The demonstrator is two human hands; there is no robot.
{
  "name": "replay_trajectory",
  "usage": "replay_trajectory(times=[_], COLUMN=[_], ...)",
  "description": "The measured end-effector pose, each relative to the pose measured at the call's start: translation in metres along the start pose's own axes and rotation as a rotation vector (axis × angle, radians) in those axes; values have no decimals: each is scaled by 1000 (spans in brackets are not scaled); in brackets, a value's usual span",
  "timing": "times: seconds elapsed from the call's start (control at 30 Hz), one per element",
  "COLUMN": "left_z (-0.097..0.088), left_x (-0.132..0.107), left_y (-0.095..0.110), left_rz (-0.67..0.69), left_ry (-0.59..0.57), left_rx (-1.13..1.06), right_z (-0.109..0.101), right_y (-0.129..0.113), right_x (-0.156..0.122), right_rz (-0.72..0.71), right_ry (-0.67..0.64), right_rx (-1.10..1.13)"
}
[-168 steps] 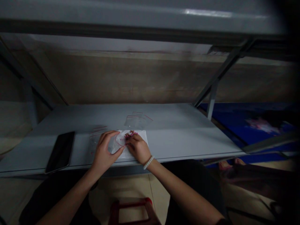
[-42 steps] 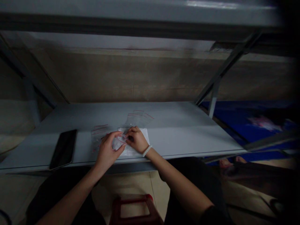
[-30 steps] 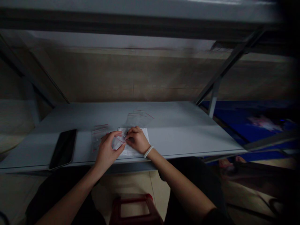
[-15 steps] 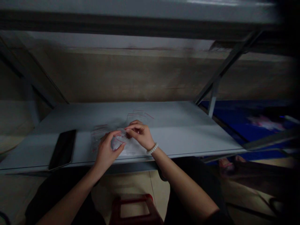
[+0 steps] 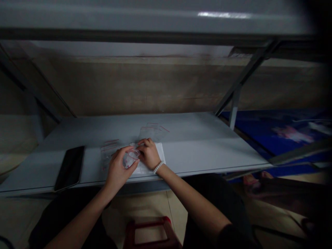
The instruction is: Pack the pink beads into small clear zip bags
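Note:
My left hand (image 5: 121,164) curves its thumb and fingers around the sides of a small clear zip bag (image 5: 131,156) with a red seal line. The bag's mouth is spread into a rounded opening. My right hand (image 5: 150,154), with a beaded bracelet (image 5: 158,167) at the wrist, has its fingers bent in at the bag's right edge; what its fingertips hold is hidden. Beneath the hands lies a white sheet (image 5: 161,152). Left of my left hand is a stack of clear zip bags (image 5: 105,155). More clear zip bags (image 5: 149,131) lie beyond my right hand.
A dark phone (image 5: 69,167) lies on the left of the grey tabletop (image 5: 197,145). A shelf beam (image 5: 155,20) crosses above, with slanted supports at both sides. A red stool (image 5: 151,238) stands below. At right are a blue surface (image 5: 249,129) and another person's foot (image 5: 250,180).
My right hand has moved a little left and down, closer to the bag's mouth, uncovering more of the white sheet. My left hand keeps holding the bag. The view has shifted slightly.

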State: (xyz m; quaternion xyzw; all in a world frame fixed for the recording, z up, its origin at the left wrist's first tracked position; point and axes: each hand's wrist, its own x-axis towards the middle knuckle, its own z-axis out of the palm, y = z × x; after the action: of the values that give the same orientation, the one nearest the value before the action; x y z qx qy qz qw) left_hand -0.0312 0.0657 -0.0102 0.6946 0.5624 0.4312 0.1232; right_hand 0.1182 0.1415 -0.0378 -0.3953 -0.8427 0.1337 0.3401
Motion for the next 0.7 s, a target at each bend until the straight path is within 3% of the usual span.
replay_trajectory(times=[0.2,0.37,0.5,0.6,0.7], left_z=[0,3,2,0,0], left_x=[0,-2,-1,-1,-1], left_y=[1,1,1,2,3], left_rz=[-3,-12,-3,3,13], left_ry=[0,17,20,12,16], left_rx=[-2,13,1,-18,-29], right_z=[-38,-61,-51,-35,-20], right_y=[-11,-28,-16,2,10], right_x=[9,9,6,2,-2], right_rz=[67,-90,13,79,24], right_ry=[188,39,52,82,-30], right_rx=[317,449,477,281,59])
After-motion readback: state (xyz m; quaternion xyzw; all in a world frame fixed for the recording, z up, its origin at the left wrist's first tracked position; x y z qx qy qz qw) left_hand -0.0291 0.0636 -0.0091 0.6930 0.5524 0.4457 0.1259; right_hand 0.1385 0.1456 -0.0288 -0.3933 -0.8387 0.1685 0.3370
